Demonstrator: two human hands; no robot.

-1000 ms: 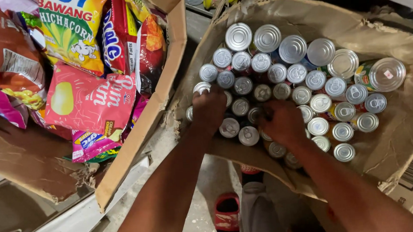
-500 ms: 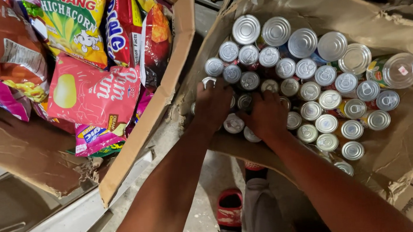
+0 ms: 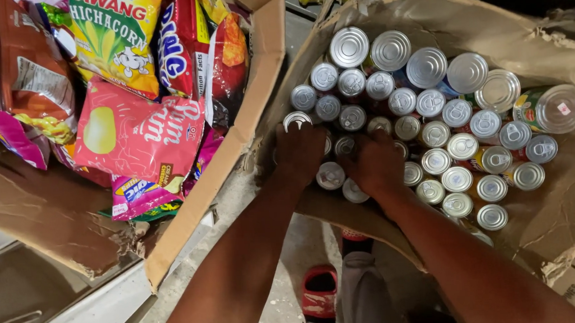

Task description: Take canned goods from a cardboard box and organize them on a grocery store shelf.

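Both hands reach into a torn cardboard box packed with several upright silver-topped cans. My left hand rests palm down on the cans at the box's near left side, fingers curled over one can. My right hand lies just beside it, fingers bent over cans in the middle front. What each hand grips is hidden under the fingers. A small can shows between the two hands.
A second cardboard box on the left holds colourful snack bags, a pink one on top. A larger can with a clear lid sits at the right. Below are concrete floor, a red sandal and grey trousers.
Both hands stayed over the front-left cans and drew a little closer together. The camera view shifted slightly, so the boxes sit higher and further right in the picture.
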